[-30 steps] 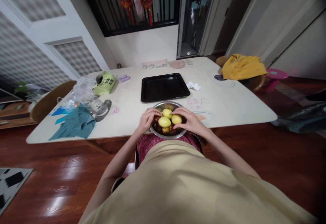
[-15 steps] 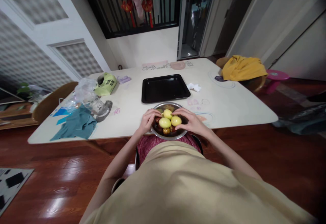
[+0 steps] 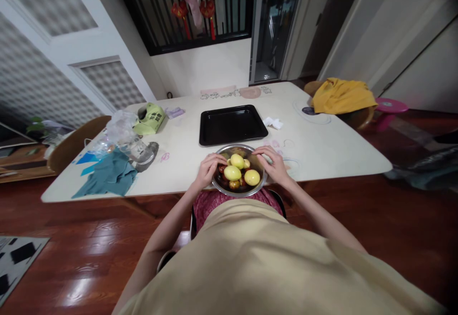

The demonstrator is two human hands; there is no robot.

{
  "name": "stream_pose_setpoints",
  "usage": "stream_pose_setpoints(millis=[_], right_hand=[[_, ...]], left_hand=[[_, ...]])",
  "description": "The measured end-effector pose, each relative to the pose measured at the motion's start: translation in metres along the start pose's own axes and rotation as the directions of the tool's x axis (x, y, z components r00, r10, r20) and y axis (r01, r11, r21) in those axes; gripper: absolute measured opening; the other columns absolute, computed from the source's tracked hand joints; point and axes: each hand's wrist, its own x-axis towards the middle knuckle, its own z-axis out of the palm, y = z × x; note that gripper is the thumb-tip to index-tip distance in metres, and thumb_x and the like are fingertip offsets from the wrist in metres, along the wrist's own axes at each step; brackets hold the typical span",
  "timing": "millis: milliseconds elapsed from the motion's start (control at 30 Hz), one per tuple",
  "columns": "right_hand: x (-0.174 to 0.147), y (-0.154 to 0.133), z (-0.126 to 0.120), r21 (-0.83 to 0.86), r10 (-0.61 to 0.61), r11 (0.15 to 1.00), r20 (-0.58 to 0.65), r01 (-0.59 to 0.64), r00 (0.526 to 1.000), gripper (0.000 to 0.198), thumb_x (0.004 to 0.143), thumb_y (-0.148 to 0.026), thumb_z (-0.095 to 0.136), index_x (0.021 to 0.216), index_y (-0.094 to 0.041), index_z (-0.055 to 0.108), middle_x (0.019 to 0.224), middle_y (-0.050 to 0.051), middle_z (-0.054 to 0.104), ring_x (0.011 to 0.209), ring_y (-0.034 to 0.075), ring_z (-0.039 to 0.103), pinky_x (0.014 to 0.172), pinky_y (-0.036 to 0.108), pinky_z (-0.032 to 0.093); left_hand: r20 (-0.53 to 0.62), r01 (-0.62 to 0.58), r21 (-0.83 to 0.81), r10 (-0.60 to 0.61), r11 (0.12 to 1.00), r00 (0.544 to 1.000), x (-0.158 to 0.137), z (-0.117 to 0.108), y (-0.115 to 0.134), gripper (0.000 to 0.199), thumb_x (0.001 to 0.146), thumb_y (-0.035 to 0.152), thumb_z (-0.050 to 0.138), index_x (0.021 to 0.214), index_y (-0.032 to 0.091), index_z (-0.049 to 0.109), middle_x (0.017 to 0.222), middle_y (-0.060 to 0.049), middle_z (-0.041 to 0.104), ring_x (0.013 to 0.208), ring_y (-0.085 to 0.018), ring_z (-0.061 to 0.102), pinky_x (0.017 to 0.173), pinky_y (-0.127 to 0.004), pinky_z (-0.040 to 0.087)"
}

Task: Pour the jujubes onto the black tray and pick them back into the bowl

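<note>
A shiny metal bowl [image 3: 239,193] stands at the table's near edge, in front of my body. Three yellow-green round fruits lie on top in it, among them a yellow fruit [image 3: 252,177] on the right side. Smaller dark red and brown fruits [image 3: 234,184] lie underneath, partly hidden. My left hand [image 3: 210,168] grips the bowl's left rim, its fingertips curled over the inside. At the right rim is my right hand [image 3: 274,164], with thumb and fingers apart and no fruit in it.
A black baking tray [image 3: 232,125] lies just beyond the bowl on the white table [image 3: 322,148]. Crumpled white tissue [image 3: 273,123] is beside it. To the left are a green bag [image 3: 150,119], clear plastic packaging [image 3: 121,129] and a teal cloth [image 3: 107,174]. Yellow clothing [image 3: 341,96] hangs over a chair.
My right hand has drawn back from the fruits to the bowl's right rim. The right yellow fruit has shifted down and right. My left hand stays in place.
</note>
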Motion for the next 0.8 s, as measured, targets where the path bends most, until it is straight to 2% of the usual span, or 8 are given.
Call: stream_pose_setpoints(millis=[67,133,233,333,433,567,667,800], right_hand=[[0.002,-0.004,-0.004,-0.026,-0.030,0.999,0.084,0.032,0.996,0.023,0.104,-0.043,0.059,0.098,-0.028,0.075,0.101,0.008,0.077,0.102,0.030,0.071,0.098,0.052,0.056],[0.004,-0.014,-0.011,-0.073,-0.036,0.996,0.225,0.054,0.974,0.020,0.101,-0.044,0.064,0.100,-0.027,0.076,0.103,0.007,0.079,0.103,0.030,0.072,0.108,0.056,0.050],[0.006,-0.032,-0.021,-0.154,0.016,0.986,0.444,0.059,0.896,0.026,0.096,-0.048,0.072,0.109,-0.026,0.076,0.106,0.006,0.081,0.106,0.030,0.073,0.121,0.062,0.037],[0.007,-0.049,-0.025,-0.194,0.076,0.980,0.541,0.036,0.837,0.037,0.089,-0.051,0.079,0.115,-0.024,0.075,0.114,0.007,0.080,0.112,0.032,0.073,0.123,0.063,0.034],[0.005,-0.059,-0.025,-0.189,0.102,0.982,0.552,0.004,0.827,0.036,0.084,-0.045,0.083,0.112,-0.025,0.075,0.117,0.007,0.080,0.113,0.033,0.073,0.122,0.061,0.037],[0.002,-0.062,-0.021,-0.153,0.099,0.988,0.481,-0.028,0.871,0.032,0.085,-0.041,0.081,0.113,-0.025,0.074,0.119,0.007,0.080,0.114,0.033,0.073,0.110,0.053,0.051],[0.001,-0.057,-0.017,-0.191,0.083,0.982,0.399,-0.006,0.913,0.042,0.084,-0.044,0.085,0.119,-0.026,0.072,0.123,0.009,0.078,0.119,0.035,0.071,0.115,0.057,0.048],[0.000,-0.048,-0.010,-0.256,0.094,0.966,0.418,0.018,0.904,0.052,0.083,-0.046,0.088,0.126,-0.024,0.070,0.127,0.012,0.077,0.121,0.036,0.070,0.116,0.061,0.045]], left_hand=[[-0.007,-0.010,-0.010,0.010,1.000,1.000,0.000,0.000,0.000,0.053,0.115,0.046,0.036,0.102,0.018,0.079,0.108,-0.012,0.079,0.102,-0.026,0.070,0.096,-0.046,0.049],[-0.012,-0.022,-0.019,0.022,1.000,1.000,0.000,0.000,-0.001,0.051,0.115,0.044,0.037,0.102,0.018,0.079,0.107,-0.012,0.079,0.102,-0.026,0.070,0.095,-0.046,0.049],[-0.016,-0.025,-0.021,0.025,0.999,1.000,0.000,0.001,-0.002,0.053,0.115,0.046,0.037,0.101,0.018,0.079,0.107,-0.012,0.079,0.102,-0.026,0.070,0.096,-0.046,0.049],[-0.019,-0.021,-0.019,0.021,1.000,1.000,0.000,0.001,-0.002,0.053,0.115,0.047,0.037,0.101,0.018,0.079,0.107,-0.012,0.079,0.102,-0.026,0.070,0.096,-0.046,0.049],[-0.020,-0.018,-0.015,0.018,1.000,1.000,0.001,0.001,-0.002,0.053,0.115,0.047,0.037,0.101,0.018,0.079,0.106,-0.012,0.080,0.101,-0.026,0.071,0.096,-0.046,0.050],[-0.016,-0.022,-0.016,0.021,1.000,1.000,0.001,0.001,-0.001,0.054,0.115,0.047,0.036,0.102,0.018,0.080,0.106,-0.013,0.080,0.101,-0.026,0.071,0.095,-0.046,0.050],[-0.020,-0.042,-0.022,0.042,0.999,0.999,0.001,0.002,-0.002,0.054,0.115,0.046,0.036,0.102,0.018,0.080,0.106,-0.012,0.080,0.100,-0.026,0.072,0.094,-0.046,0.049],[-0.024,-0.061,-0.031,0.060,0.998,0.998,0.002,0.002,-0.002,0.051,0.115,0.043,0.037,0.102,0.018,0.079,0.105,-0.012,0.079,0.100,-0.026,0.072,0.095,-0.045,0.049]])
